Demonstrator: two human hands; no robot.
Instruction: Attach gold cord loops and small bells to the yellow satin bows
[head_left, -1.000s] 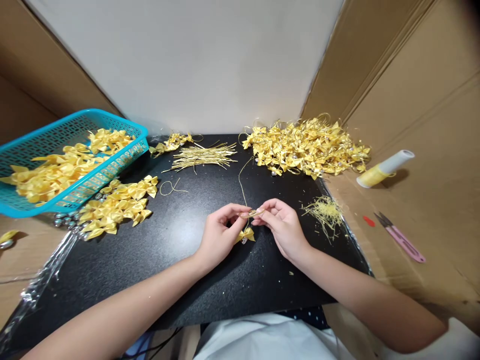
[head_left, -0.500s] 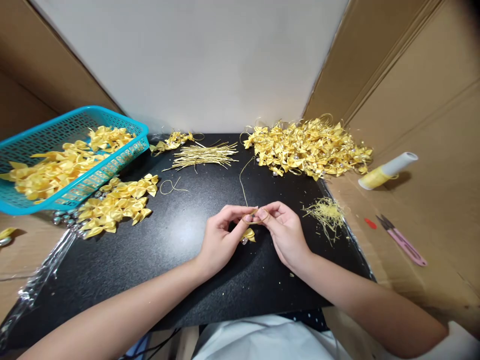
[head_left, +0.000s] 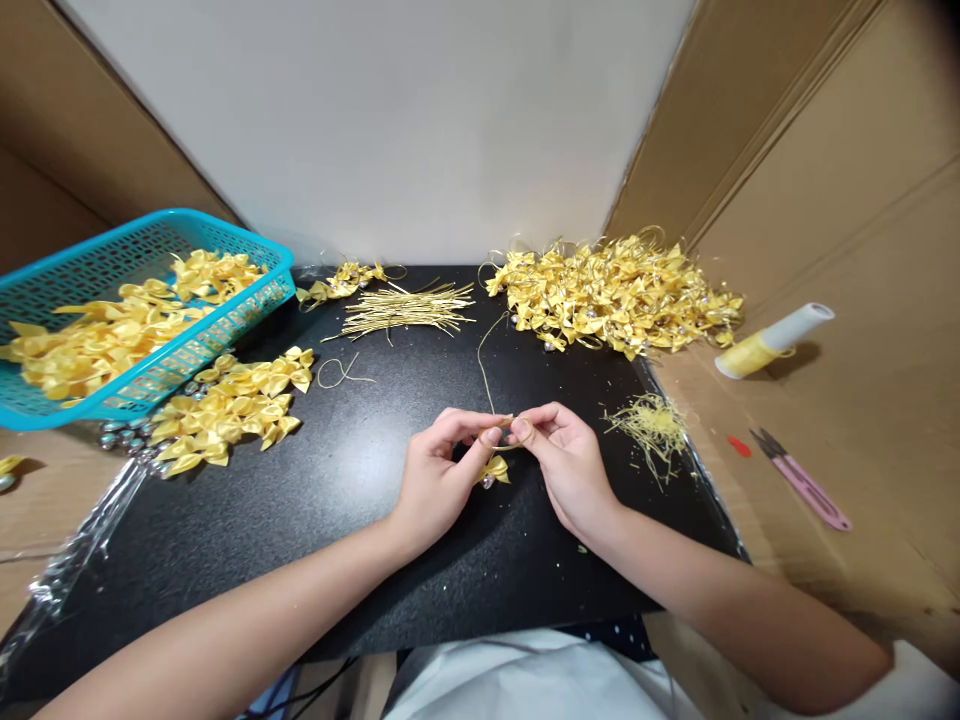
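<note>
Over the middle of the black table top (head_left: 300, 560), my left hand (head_left: 444, 480) and my right hand (head_left: 566, 462) meet at the fingertips. Both pinch a thin gold cord (head_left: 484, 372), which loops between the fingers and trails away toward the back. Just below my left thumb hangs a small yellow satin bow (head_left: 496, 467) with a silvery bell or bead (head_left: 488, 481) under it. The exact point where cord and fingers meet is partly hidden by the thumbs.
A turquoise basket (head_left: 142, 385) of yellow bows stands left, beside loose bows (head_left: 240, 410). Cut gold cords (head_left: 409, 310) lie at the back; a heap of corded bows (head_left: 615, 295) sits back right. Right are thread scraps (head_left: 651, 430), pink snips (head_left: 810, 490) and a thread spool (head_left: 750, 352).
The cord loop between my fingertips hangs slightly lower and wider. My hands otherwise stay in nearly the same place, both still pinching.
</note>
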